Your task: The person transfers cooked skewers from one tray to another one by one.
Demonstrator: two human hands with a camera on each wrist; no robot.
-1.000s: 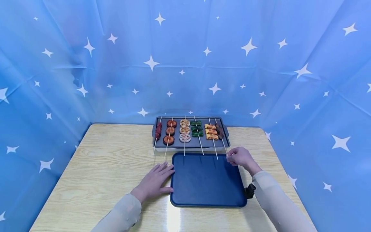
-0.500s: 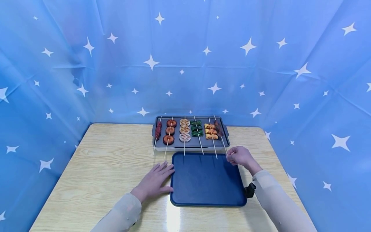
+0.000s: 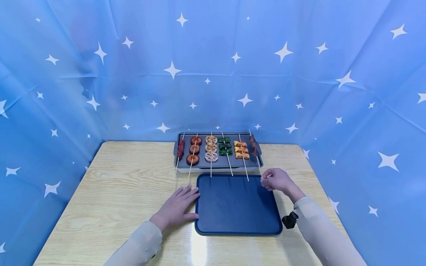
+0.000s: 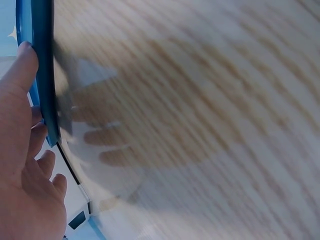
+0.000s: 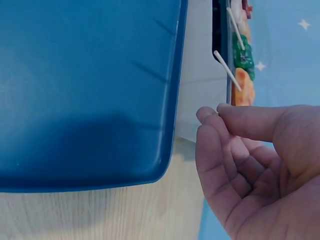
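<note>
My right hand [image 3: 279,181] pinches the lower stick end of a dark brown meat skewer [image 3: 254,147], between thumb and fingertips in the right wrist view. The meat lies at the right side of a grey grill pan [image 3: 217,165], which stands at the table's back. In front of the pan lies a dark blue tray [image 3: 237,207]. My left hand [image 3: 178,207] rests at the tray's left edge, fingers spread and straight. The left wrist view shows its thumb [image 4: 25,67] against the tray's rim.
More skewers line the pan: red pieces [image 3: 180,149], brown mushroom-like rounds [image 3: 194,149], lotus root slices [image 3: 211,148], green pieces [image 3: 225,146] and yellow pieces [image 3: 241,149]. Their stick ends overhang the pan's front. Wooden table [image 3: 133,177] surrounds the tray; a starry blue curtain [image 3: 213,66] hangs behind.
The far end of the brown meat skewer has swung right, widening its gap from the yellow skewer. My right hand keeps its pinch almost in place; my left hand stays at the tray.
</note>
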